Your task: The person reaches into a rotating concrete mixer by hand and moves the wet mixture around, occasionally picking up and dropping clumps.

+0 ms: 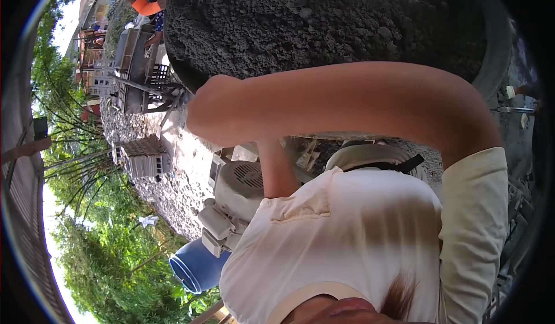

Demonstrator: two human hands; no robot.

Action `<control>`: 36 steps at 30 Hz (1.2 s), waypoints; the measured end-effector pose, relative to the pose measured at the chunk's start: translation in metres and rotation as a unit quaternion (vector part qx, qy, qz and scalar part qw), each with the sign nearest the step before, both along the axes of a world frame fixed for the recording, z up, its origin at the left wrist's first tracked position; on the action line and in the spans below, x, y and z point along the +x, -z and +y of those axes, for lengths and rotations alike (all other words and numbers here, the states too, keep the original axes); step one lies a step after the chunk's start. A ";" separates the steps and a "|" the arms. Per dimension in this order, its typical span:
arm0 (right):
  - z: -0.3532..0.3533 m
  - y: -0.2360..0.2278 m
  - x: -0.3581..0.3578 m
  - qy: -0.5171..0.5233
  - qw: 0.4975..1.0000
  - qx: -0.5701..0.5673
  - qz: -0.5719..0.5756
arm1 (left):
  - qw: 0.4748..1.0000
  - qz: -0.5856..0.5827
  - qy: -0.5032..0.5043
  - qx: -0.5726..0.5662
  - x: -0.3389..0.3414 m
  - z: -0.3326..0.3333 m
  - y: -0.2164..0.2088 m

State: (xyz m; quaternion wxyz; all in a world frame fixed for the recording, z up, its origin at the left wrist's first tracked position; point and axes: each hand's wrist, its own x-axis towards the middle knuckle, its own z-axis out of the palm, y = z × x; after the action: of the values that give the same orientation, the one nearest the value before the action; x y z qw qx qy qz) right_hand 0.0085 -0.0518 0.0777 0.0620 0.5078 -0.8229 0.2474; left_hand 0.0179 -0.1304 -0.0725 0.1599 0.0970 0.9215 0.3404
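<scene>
So the person's right hand (215,111) is stretched across, kinda blurry, with the left hand tucked out of sight behind it, and honestly I can't tell what the fingers on either one are doing. Just past the forearm there's a crumbly dark mix (324,29) sitting inside the rim of a big round tub (497,46). Further off: a vented motor (240,179), a blue barrel (202,266), then leafy trees (110,254).
</scene>
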 end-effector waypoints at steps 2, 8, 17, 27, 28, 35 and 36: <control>0.065 -0.015 0.014 0.082 0.986 0.133 -0.062 | 1.000 0.020 0.006 0.023 0.002 0.008 -0.007; 0.210 0.043 0.026 0.213 0.956 0.053 -0.196 | 0.922 0.296 0.025 0.247 0.012 0.016 -0.043; 0.324 0.115 0.075 0.494 0.812 -0.156 -0.270 | 0.757 0.583 -0.207 0.211 0.009 0.008 -0.024; 0.332 0.130 0.072 0.583 0.778 -0.232 -0.022 | 0.761 0.573 -0.242 0.183 0.005 0.009 -0.024; 0.331 0.127 0.074 0.587 0.765 -0.265 -0.007 | 0.761 0.570 -0.247 0.185 0.005 0.008 -0.024; 0.329 0.125 0.078 0.609 0.699 -0.373 -0.019 | 0.771 0.542 -0.264 0.205 0.003 0.010 -0.027; 0.325 0.120 0.078 0.607 0.708 -0.359 -0.042 | 0.783 0.526 -0.261 0.207 0.004 0.014 -0.029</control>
State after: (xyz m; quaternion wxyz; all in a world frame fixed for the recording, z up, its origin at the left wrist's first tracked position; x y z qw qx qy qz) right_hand 0.0868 0.2735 -0.0421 0.3414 -0.1730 -0.8047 0.4539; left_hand 0.0219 -0.1168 -0.0436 -0.4683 0.0474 0.7604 0.4476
